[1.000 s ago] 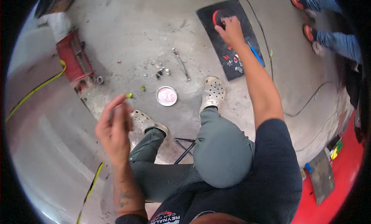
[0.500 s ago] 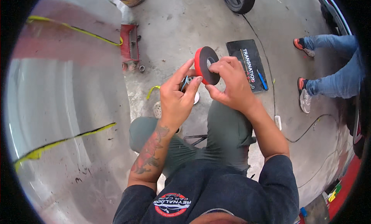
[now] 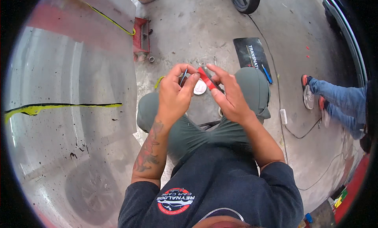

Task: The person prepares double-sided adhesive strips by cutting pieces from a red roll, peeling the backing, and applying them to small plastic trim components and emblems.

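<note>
Roll of red tape (image 3: 207, 79) is sitting right between your two hands, out over the gap between your knees; your right hand (image 3: 231, 95) has it, thumb at the near end and fingers round the far side, so that grip is only as wide as the roll; looks like you've got it edge-on so the red outer band faces your left fingertips, which would make sense for getting at the tape's surface.

Your left hand (image 3: 175, 92) is pinched narrow, thumb and index tips right at the roll's left end; touching or just shy of it, I can't tell; there's also a thin blue-edged piece (image 3: 184, 76) in the curl of that hand, probably tucked there to leave the tips free; your fingers hide most of it.

Pink-filled dish (image 3: 200, 87) sits on the floor below the roll; the dark board (image 3: 241, 50) lies past your right knee with a blue pen-like tool (image 3: 267, 74) along its right edge, likely parked there for easy reach.
</note>
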`<state>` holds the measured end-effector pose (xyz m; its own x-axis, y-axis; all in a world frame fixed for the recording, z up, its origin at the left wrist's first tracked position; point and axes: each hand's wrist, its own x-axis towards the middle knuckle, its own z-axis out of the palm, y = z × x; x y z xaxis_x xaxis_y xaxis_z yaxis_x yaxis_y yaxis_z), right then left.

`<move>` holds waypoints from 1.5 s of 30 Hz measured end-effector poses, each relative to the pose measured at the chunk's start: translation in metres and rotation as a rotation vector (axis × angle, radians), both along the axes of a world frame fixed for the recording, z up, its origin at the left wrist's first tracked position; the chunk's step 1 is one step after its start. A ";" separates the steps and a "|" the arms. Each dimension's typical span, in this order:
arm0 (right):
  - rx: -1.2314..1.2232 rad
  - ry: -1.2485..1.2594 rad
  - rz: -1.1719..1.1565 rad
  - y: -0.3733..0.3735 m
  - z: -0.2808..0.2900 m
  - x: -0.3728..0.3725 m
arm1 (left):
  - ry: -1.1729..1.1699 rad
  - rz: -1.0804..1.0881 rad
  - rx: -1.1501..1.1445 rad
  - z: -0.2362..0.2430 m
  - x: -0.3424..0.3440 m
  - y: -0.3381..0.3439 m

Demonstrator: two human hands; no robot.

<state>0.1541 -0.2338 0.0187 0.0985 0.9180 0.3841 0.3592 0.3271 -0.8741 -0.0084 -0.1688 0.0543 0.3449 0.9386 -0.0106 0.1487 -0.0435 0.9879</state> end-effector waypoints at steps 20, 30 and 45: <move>-0.565 0.704 0.216 -0.026 -0.022 -0.020 | -0.313 0.300 -0.211 -0.044 -0.052 -0.011; -0.789 0.958 0.665 -0.012 -0.010 -0.087 | 0.074 0.444 -0.255 -0.033 -0.114 -0.048; -0.877 0.535 0.494 0.002 -0.034 -0.120 | -0.084 0.421 -0.374 -0.052 -0.137 -0.052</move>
<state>0.0342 -0.2317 -0.0150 -0.3902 0.8331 -0.3920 -0.1268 -0.4703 -0.8733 -0.1452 -0.2204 0.0021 -0.0438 0.9331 -0.3569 -0.0020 0.3572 0.9340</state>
